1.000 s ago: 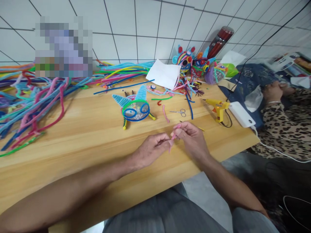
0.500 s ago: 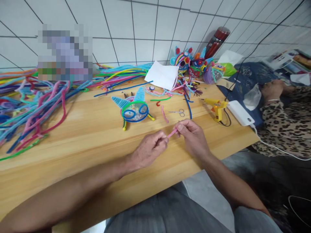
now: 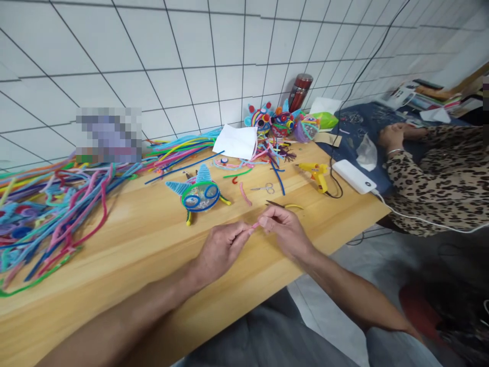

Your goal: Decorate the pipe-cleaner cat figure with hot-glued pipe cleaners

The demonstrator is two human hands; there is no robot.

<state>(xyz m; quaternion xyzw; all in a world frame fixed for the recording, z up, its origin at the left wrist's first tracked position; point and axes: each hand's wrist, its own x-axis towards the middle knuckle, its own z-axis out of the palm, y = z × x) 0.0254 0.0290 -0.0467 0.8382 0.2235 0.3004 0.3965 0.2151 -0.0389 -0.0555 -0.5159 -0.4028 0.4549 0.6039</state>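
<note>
A short pink pipe cleaner (image 3: 255, 225) is pinched between both my hands over the front of the wooden table (image 3: 153, 255). My left hand (image 3: 223, 247) grips one end with closed fingers, and my right hand (image 3: 284, 229) pinches the other end. Only a small stretch shows between them. Beyond the hands lie another pink piece (image 3: 245, 194) and small scissors (image 3: 263, 188). To their left stands a clear rounded craft figure (image 3: 200, 195) with light-blue ears, blue eye rings and a green band. A dark-tipped tool lies partly hidden behind my right hand.
Loose pipe cleaners (image 3: 76, 204) cover the table's left and back. A yellow glue gun (image 3: 317, 176) and white power bank (image 3: 354, 176) are at right. Finished craft heads (image 3: 282, 122), white paper (image 3: 235, 141) and a red flask (image 3: 300, 92) stand behind. A co-worker's sleeve (image 3: 428, 178) is far right.
The view has shifted, so the table things appear lower and further left. My hands have come closer together on the pink pipe cleaner, and less of it shows between them.
</note>
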